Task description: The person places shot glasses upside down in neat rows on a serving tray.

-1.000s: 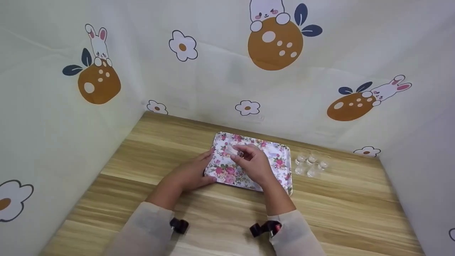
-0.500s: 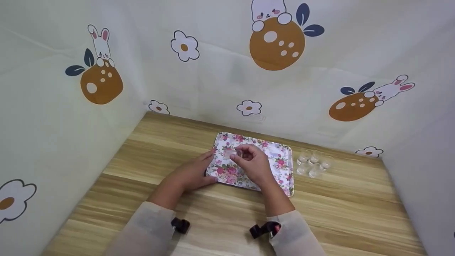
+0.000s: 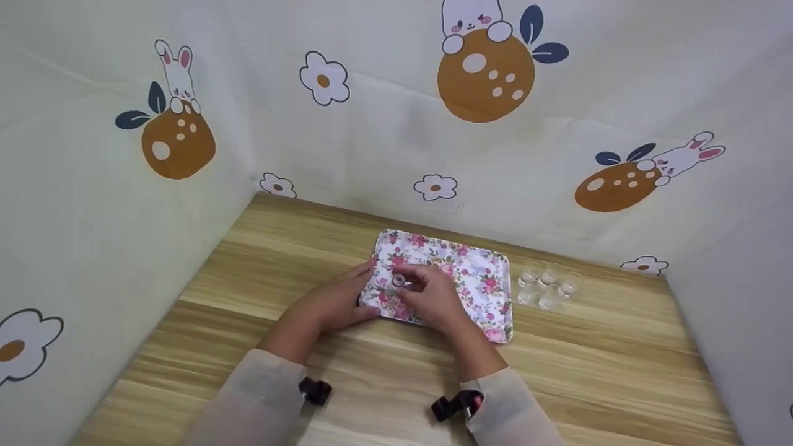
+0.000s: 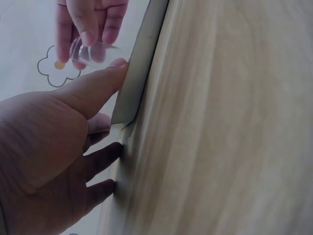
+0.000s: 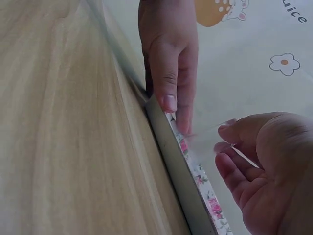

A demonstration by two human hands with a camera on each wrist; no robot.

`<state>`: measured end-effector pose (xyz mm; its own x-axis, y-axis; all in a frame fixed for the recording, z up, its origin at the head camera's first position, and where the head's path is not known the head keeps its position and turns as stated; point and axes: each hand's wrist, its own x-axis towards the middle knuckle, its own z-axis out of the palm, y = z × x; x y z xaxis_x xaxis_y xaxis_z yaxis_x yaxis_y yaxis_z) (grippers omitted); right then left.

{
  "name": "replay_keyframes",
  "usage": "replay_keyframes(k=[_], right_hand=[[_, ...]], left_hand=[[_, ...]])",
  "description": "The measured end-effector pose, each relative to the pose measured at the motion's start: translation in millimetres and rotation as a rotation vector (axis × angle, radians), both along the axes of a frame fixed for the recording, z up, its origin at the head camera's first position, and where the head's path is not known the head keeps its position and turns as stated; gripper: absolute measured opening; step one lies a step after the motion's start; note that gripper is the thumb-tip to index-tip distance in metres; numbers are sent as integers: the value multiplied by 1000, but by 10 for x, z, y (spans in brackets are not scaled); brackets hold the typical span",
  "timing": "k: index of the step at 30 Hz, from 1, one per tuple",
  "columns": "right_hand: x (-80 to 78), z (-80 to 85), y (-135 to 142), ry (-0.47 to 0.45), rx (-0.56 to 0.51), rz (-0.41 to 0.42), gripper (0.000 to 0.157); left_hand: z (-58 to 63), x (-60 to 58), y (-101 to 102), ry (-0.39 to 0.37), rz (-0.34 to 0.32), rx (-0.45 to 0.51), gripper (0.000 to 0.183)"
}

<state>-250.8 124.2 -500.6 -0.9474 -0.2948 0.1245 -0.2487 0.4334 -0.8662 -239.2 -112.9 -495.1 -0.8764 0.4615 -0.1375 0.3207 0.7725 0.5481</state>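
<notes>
A floral tray (image 3: 477, 297) with a pale rim lies on the wooden table. My left hand (image 3: 337, 300) rests at its left side, thumb on the near-left corner and fingers along the edge. In the left wrist view those fingers (image 4: 103, 193) are fairly straight and touch the tray side and table. Over the tray's left part, my right hand (image 3: 433, 297) pinches a small clear shot glass (image 3: 398, 281) between thumb and fingers. The shot glass (image 4: 90, 53) appears apart from the tray, its wider end seemingly facing down; its exact tilt is hard to tell.
Several similar clear shot glasses (image 3: 547, 286) stand close together on the table, just right of the tray. Pale fabric walls (image 3: 365, 148) printed with rabbits, oranges and flowers enclose the back and sides. Bare wood (image 3: 384, 384) lies between my forearms.
My right hand has moved toward me and slightly left with the shot glass, whose round end now faces the head camera. My left hand stays at the tray's edge.
</notes>
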Motion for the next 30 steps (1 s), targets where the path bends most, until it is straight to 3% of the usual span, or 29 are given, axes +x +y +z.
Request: replay_keyframes(k=[8,14,19,30], right_hand=[[-9,-49,17,-36,44,54,39],[19,1,108,-72,-2,57,49],[17,77,325,-50,-48,-8,47],[66,225,1112,-39,3,-226,44]], left_hand=[[14,-9,6,-11,12,-6,93],[6,-4,11,-28,26,-10,93],[-9,-13,12,-35,34,3,94],[-18,-24,17,-79,49,-28,95]])
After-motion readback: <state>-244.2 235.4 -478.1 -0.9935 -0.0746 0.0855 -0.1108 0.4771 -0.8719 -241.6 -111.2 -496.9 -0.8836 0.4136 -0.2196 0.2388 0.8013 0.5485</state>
